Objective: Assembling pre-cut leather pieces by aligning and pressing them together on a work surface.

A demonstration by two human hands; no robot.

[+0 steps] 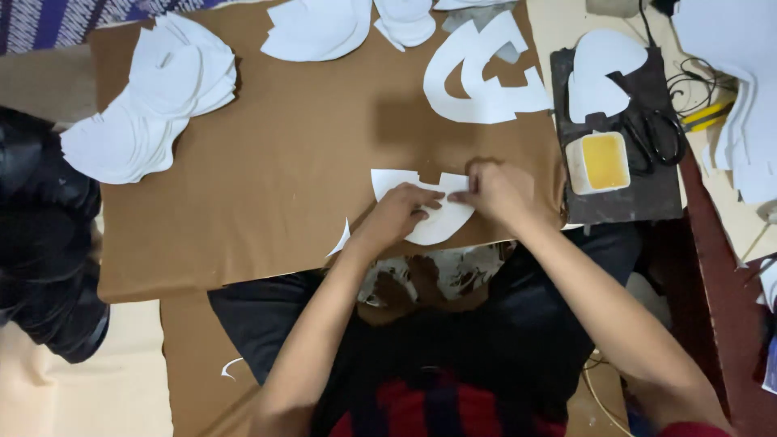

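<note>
A white curved cut-out piece (417, 202) lies near the front edge of a brown board (283, 162). My left hand (401, 212) presses down on its lower middle, fingers spread flat. My right hand (495, 190) pinches the piece's right upper edge with closed fingers. Both hands touch the same piece, and part of it is hidden beneath them.
Stacks of white cut pieces (154, 97) lie at the board's left, with more stacks (320, 28) at the top. A large white offcut (486, 77) sits top centre. On the right, a dark mat (623, 194) holds a yellow glue tub (603, 160) and black scissors (655, 137). A small white scrap (340, 239) lies by the edge.
</note>
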